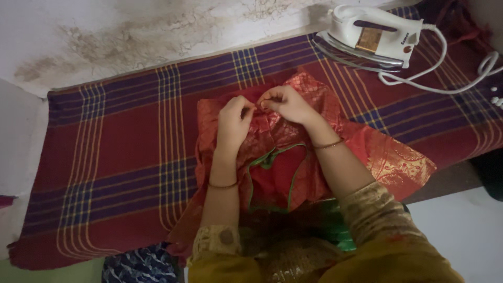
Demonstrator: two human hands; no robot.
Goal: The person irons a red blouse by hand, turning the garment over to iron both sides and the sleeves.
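Silk, red and woven with a gold pattern, makes up the blouse (293, 157) that lies spread under your arms at the middle of the checked cloth (120, 157); its neckline is edged in a thin green piping that curves in a loop between your forearms. Your left hand (234, 121) pinches the fabric at the blouse's far edge, fingers curled down and closed on a fold; your right hand (285, 103) is just beside it, nearly touching, thumb and forefinger nipped together on the same edge, though what lies between the fingertips is too small to tell. The cloth beneath is a coarse maroon weave crossed by blue bands and fine yellow lines. A white electric iron (373, 35) lies on the cloth's far right corner, well apart from your hands, its smooth white cord (440, 78) looping off to the right.
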